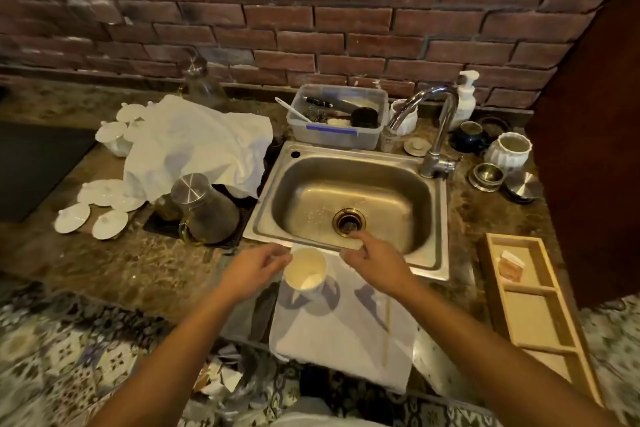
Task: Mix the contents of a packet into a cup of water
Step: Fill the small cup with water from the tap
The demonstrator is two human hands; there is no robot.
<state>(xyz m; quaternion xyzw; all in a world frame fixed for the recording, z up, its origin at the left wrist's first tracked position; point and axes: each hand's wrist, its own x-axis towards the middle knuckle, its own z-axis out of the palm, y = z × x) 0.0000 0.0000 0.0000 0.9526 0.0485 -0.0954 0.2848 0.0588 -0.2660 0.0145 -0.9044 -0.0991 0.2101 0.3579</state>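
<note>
A white paper cup [306,270] stands on a white cloth [346,333] at the counter's front edge, just before the sink. Its inside looks pale; I cannot tell what is in it. My left hand [254,269] is at the cup's left rim, fingers loosely curled and touching or nearly touching it. My right hand [375,262] hovers to the right of the cup over the sink's front rim, fingers spread, holding nothing. A thin wooden stick [387,333] lies on the cloth. Orange and white packets [510,265] lie in a wooden tray [540,350] at the right.
A steel sink [440,218] with a tap [440,121] lies straight ahead. A metal jug [204,208], white lids and a draped cloth [194,146] are to the left. A plastic box of utensils [337,116], jars and a soap bottle [465,97] line the brick wall.
</note>
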